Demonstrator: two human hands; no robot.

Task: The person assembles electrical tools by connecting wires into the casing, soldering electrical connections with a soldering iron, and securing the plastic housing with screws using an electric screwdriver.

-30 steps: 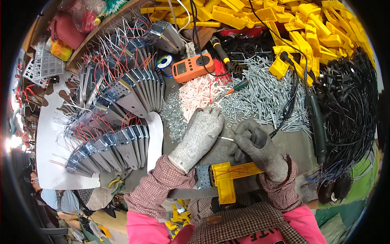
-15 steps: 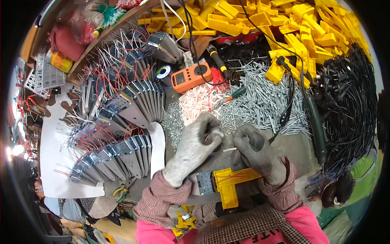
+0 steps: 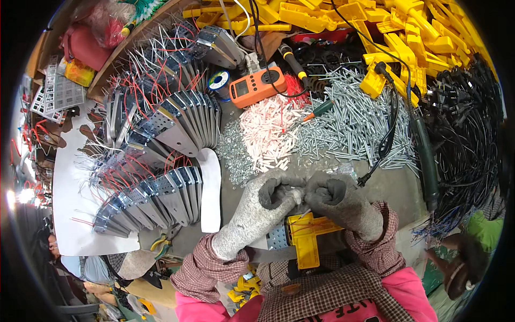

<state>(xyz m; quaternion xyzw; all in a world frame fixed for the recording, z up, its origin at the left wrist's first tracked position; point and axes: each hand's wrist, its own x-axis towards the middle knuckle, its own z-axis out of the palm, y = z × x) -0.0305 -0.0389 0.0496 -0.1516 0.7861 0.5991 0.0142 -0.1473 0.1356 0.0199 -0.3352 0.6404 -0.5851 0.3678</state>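
Both my hands wear grey gloves and meet at the fingertips above the table's near part. My left hand (image 3: 268, 198) is closed in a pinch; whatever it holds is hidden. Beside it, my right hand (image 3: 338, 198) is curled too, with a short white sleeve (image 3: 306, 213) poking out below its fingertips. Just under the hands lies a yellow plastic housing (image 3: 306, 252), joined to a perforated metal plate (image 3: 277, 239). Beyond the hands spreads a heap of pale pink-white sleeves (image 3: 263, 134).
Rows of metal plates (image 3: 177, 134) with red and white wires stand left. Screws (image 3: 359, 123), small nuts (image 3: 235, 153), an orange multimeter (image 3: 257, 87) and a screwdriver (image 3: 322, 109) lie ahead. Yellow housings (image 3: 306, 19) fill the back; black cords (image 3: 456, 145) and a soldering iron (image 3: 424, 155) are right.
My hands have come together at the fingertips and moved slightly nearer to me. The white sleeve by my right fingertips now sits lower and tilted.
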